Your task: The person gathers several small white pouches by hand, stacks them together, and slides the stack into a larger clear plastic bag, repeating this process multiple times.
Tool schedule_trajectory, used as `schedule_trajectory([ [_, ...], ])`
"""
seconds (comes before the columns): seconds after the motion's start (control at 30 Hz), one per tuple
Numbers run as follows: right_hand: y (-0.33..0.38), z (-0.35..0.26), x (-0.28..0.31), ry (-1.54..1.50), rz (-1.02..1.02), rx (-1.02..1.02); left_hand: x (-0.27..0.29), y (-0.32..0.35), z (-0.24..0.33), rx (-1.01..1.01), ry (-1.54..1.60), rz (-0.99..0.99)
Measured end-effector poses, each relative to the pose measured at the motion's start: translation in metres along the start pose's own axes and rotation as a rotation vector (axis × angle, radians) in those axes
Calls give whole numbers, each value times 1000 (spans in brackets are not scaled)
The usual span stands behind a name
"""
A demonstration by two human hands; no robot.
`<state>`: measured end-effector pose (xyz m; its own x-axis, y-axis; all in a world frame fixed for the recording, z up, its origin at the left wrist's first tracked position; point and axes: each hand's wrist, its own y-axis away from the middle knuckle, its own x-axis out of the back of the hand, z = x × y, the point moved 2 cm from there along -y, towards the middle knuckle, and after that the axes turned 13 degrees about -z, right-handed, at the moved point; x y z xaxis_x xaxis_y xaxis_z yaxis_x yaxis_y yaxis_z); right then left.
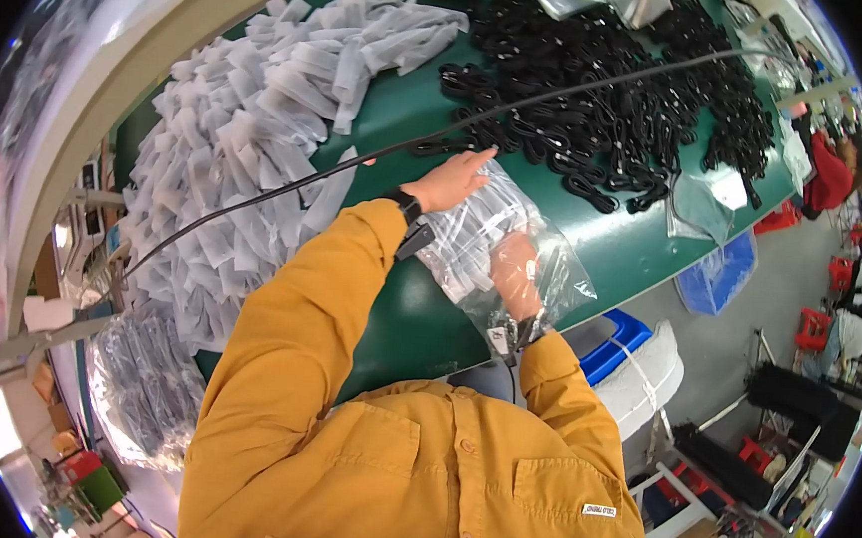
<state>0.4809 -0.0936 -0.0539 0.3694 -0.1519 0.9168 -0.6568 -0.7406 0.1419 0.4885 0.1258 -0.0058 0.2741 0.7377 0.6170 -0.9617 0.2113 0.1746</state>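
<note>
A clear plastic bag (569, 271) lies at the table's near edge, with a stack of frosted white sleeves (465, 239) inside it. My left hand (452, 182) rests over the bag's far left corner, fingers stretched out toward the right. Through the film I see my right hand (517, 273), reaching into the bag from its near side against the sleeves. Its fingertips are hidden by plastic glare and the stack. Each wrist wears a dark strapped device.
Frosted sleeves (252, 107) are heaped on the left of the green table (388, 311). Bundled black cables (603, 91) cover the far right. A long black cord (379, 152) crosses above the table. A blue bin (718, 274) and blue stool (621, 344) stand right.
</note>
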Motion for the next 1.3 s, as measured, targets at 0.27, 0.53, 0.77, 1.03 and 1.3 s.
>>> schedule_trajectory([
  [0.27, 70, -25, 35, -419, -150, -61, -20, 95, 13, 200, 307, 336],
  [0.53, 45, -54, -32, -545, -282, 21, -50, 130, 15, 202, 497, 383],
  [0.77, 101, -26, 38, -452, -512, 116, -26, 187, 15, 253, -416, 921],
  [1.03, 129, -20, 199, 237, -176, -91, -35, 250, -61, 507, -363, 839],
  [1.3, 37, -210, 99, -371, -243, 701, -79, 349, 53, 393, 266, 974],
])
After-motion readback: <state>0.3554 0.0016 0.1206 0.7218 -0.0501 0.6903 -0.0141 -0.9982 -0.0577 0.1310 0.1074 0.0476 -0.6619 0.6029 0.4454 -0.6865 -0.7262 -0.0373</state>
